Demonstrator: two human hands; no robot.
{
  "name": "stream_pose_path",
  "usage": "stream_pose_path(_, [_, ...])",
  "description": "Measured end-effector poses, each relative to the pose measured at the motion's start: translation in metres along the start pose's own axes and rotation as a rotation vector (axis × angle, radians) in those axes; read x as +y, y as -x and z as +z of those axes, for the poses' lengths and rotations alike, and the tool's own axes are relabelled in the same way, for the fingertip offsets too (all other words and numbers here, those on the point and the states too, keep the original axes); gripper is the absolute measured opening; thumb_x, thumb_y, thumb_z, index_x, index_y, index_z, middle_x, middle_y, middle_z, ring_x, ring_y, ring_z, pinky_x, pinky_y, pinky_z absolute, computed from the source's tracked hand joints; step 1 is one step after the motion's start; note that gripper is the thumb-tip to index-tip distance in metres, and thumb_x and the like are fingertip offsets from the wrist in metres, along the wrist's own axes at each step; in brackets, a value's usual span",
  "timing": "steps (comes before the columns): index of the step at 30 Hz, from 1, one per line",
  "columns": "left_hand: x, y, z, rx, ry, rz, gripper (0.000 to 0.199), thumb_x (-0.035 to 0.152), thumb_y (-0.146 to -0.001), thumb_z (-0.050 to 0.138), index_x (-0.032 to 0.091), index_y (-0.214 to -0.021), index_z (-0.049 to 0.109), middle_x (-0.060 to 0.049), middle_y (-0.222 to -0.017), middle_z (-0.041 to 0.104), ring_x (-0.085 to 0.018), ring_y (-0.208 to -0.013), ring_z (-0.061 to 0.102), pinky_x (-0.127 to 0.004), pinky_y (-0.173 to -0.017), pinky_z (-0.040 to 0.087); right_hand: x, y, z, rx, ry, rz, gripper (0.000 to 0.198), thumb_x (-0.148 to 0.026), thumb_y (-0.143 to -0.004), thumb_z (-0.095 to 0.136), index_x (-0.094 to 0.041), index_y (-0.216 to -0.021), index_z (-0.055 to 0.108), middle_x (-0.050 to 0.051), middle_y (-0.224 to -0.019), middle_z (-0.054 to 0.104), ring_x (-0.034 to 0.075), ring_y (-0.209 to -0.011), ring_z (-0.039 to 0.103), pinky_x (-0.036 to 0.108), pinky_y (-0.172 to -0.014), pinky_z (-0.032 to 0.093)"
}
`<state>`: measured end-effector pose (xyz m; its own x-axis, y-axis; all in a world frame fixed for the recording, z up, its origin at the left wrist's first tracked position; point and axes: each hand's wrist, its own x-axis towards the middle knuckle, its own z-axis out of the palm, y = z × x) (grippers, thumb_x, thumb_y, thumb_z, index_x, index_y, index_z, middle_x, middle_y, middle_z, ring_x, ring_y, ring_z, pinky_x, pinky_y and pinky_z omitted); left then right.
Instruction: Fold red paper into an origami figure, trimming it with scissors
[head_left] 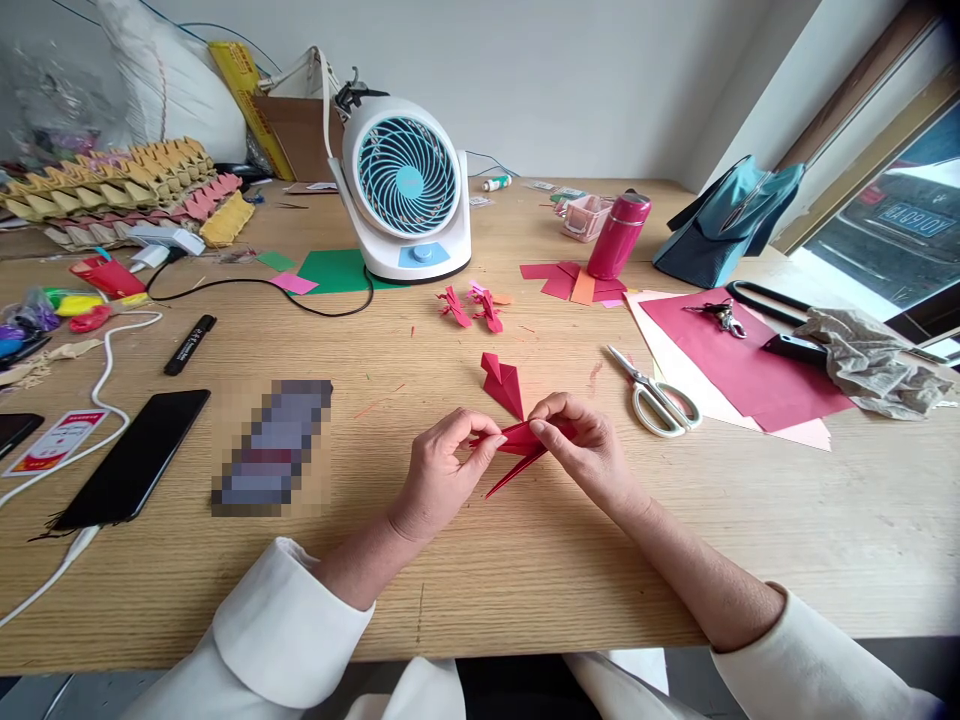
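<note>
Between my two hands is a folded red paper piece (516,440), with a thin pointed strip slanting down toward me. My left hand (448,465) pinches its left end between thumb and fingertips. At the right end, my right hand (581,445) pinches it the same way, covering part of the folds. Just beyond my hands stands another folded red paper piece (501,385). Farther off lie two small red folded paper figures (454,307). White-handled scissors (656,395) rest to the right of my right hand, blades partly apart.
Red paper sheets (739,350) with keys on top lie at the right. A fan (409,190) and a pink bottle (619,235) stand at the back. Left are a black phone (139,455), a blurred phone-shaped item (274,450), a marker (190,345) and a white cable (109,375).
</note>
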<state>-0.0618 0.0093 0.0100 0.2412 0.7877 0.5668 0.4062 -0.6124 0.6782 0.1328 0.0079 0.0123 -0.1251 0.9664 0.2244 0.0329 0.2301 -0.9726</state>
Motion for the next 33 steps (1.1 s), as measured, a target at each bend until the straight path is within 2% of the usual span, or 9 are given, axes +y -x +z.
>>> stream_pose_path(4, [0.001, 0.000, 0.000, -0.003, 0.003, -0.024, 0.007, 0.017, -0.092, 0.062, 0.020, -0.086, 0.061, 0.001, -0.079, 0.068, -0.011, -0.073, 0.065, -0.022, -0.070, 0.052, -0.001, 0.000, -0.001, -0.019, 0.023, -0.007, 0.017, -0.035, -0.091, 0.067, -0.020, -0.082, 0.064, -0.001, -0.076, 0.058, 0.012, -0.066, 0.051, 0.024, -0.059, 0.040])
stream_pose_path(6, [0.001, 0.000, 0.000, 0.001, 0.027, -0.034, 0.004, 0.017, -0.092, 0.062, 0.020, -0.090, 0.063, 0.001, -0.083, 0.070, -0.011, -0.075, 0.066, -0.021, -0.070, 0.053, -0.001, 0.001, -0.001, -0.019, 0.038, -0.017, 0.018, -0.034, -0.091, 0.066, -0.020, -0.082, 0.063, 0.000, -0.076, 0.058, 0.012, -0.066, 0.050, 0.024, -0.059, 0.039])
stream_pose_path(10, [0.001, -0.002, -0.001, -0.022, 0.034, -0.002, 0.010, 0.017, -0.094, 0.060, 0.021, -0.099, 0.068, -0.002, -0.090, 0.071, -0.013, -0.082, 0.067, -0.024, -0.075, 0.053, -0.002, 0.000, -0.002, -0.025, 0.060, -0.026, 0.018, -0.035, -0.092, 0.064, -0.020, -0.082, 0.062, 0.000, -0.075, 0.057, 0.012, -0.065, 0.050, 0.024, -0.057, 0.039])
stream_pose_path(16, [0.002, -0.003, -0.001, -0.027, -0.001, 0.010, 0.011, 0.017, -0.094, 0.059, 0.020, -0.091, 0.068, -0.003, -0.084, 0.069, -0.015, -0.080, 0.064, -0.027, -0.075, 0.051, -0.002, -0.001, -0.003, -0.080, 0.152, -0.034, 0.020, -0.037, -0.092, 0.064, -0.019, -0.084, 0.063, 0.002, -0.078, 0.060, 0.014, -0.069, 0.055, 0.024, -0.056, 0.041])
stream_pose_path(20, [0.002, -0.003, 0.000, -0.053, -0.024, 0.023, 0.010, 0.016, -0.093, 0.059, 0.020, -0.088, 0.067, -0.003, -0.082, 0.067, -0.015, -0.079, 0.062, -0.028, -0.074, 0.050, -0.006, 0.000, -0.001, -0.113, 0.205, -0.076, 0.019, -0.033, -0.092, 0.062, -0.019, -0.081, 0.063, 0.002, -0.078, 0.060, 0.014, -0.069, 0.056, 0.025, -0.059, 0.043])
stream_pose_path(26, [0.002, -0.002, 0.001, -0.066, -0.103, 0.104, 0.008, 0.016, -0.092, 0.061, 0.020, -0.086, 0.064, -0.002, -0.079, 0.065, -0.016, -0.078, 0.059, -0.029, -0.073, 0.048, -0.011, 0.003, 0.005, -0.119, 0.279, -0.157, 0.013, -0.024, -0.092, 0.060, -0.019, -0.080, 0.064, 0.003, -0.079, 0.060, 0.014, -0.072, 0.057, 0.027, -0.063, 0.046])
stream_pose_path(33, [0.004, -0.004, 0.001, -0.074, -0.152, 0.132, 0.011, 0.017, -0.093, 0.059, 0.021, -0.083, 0.061, -0.002, -0.078, 0.066, -0.017, -0.077, 0.057, -0.032, -0.074, 0.046, -0.015, 0.003, 0.007, -0.111, 0.318, -0.228, 0.015, -0.024, -0.092, 0.058, -0.021, -0.078, 0.063, 0.003, -0.078, 0.061, 0.016, -0.072, 0.058, 0.029, -0.066, 0.047])
